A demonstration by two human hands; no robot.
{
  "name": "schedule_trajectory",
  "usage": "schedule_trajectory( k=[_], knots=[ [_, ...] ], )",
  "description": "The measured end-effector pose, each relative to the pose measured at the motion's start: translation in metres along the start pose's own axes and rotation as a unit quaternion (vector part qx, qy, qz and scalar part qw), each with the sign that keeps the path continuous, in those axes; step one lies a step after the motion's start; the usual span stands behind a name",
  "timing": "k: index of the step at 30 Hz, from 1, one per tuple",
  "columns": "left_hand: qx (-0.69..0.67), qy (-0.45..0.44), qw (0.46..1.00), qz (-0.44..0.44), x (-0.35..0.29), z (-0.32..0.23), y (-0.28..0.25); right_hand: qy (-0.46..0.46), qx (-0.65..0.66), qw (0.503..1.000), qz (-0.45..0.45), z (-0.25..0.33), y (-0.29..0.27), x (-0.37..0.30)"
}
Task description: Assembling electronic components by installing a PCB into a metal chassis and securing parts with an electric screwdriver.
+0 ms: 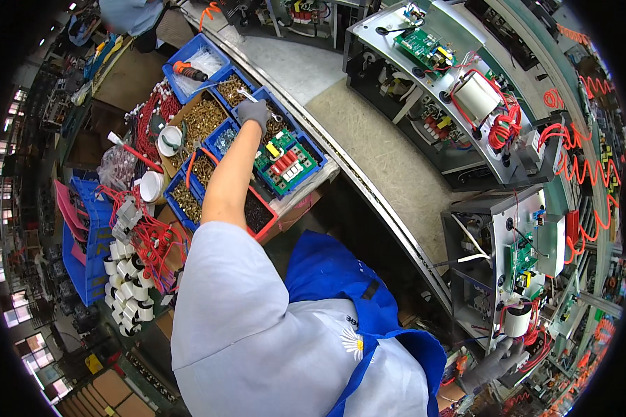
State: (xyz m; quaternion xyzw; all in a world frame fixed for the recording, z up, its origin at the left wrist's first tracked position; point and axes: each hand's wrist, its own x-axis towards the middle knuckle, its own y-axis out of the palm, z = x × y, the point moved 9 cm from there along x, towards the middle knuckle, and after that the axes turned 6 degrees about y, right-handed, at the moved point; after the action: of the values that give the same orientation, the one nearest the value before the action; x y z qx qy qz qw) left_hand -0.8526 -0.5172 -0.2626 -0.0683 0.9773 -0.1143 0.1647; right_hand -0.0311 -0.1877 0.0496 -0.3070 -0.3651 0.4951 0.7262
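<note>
Two gloved hands were at work, far apart from each other. My left hand [253,111], in a grey glove, reached out over the cluster of blue parts bins [219,97] on the bench at my left; its fingers were curled down into a bin of small metal parts [277,125], and whether they had closed on anything I could not tell. Just beside it, nearer me, lay a tray of green circuit boards [287,165] with red and yellow components, and to the other side a bin of brass-coloured screws [203,119]. An orange-handled screwdriver [188,70] rested in the far blue bin. Bundles of red wires [149,240] and a row of white cylindrical parts [126,288] lay on the bench close to my left shoulder. My right hand [497,361], also grey-gloved, was low at my right side, fingers spread and resting on the lower edge of an open grey machine chassis [511,267], just under a white coil [517,321] with red leads. A second chassis [466,97] with a larger white coil stood further along the line, well apart from both hands.
</note>
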Motion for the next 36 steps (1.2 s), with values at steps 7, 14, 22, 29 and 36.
schedule_trajectory(
  k=[7, 14, 22, 29, 36],
  knots=[
    [0.068, 0.364, 0.830, 0.418, -0.233, -0.193, 0.072, -0.026, 0.277, 0.934, 0.223, 0.108, 0.065, -0.074],
    [0.225, 0.717, 0.224, 0.621, -0.575, -0.165, 0.112, -0.222, 0.171, 0.820, 0.499, 0.164, 0.117, -0.106],
    [0.040, 0.791, 0.038, 0.610, -0.800, -0.157, 0.138, -0.120, 0.138, 0.936, 0.299, 0.014, 0.049, -0.095],
    [0.065, 0.470, 0.186, 0.860, -0.903, -0.166, 0.300, 0.117, 0.253, 0.954, 0.110, -0.124, 0.000, -0.052],
    [0.132, 0.460, -0.037, 0.877, -0.967, -0.075, 0.319, 0.057, 0.156, 0.986, 0.000, -0.116, 0.014, -0.016]
  ],
)
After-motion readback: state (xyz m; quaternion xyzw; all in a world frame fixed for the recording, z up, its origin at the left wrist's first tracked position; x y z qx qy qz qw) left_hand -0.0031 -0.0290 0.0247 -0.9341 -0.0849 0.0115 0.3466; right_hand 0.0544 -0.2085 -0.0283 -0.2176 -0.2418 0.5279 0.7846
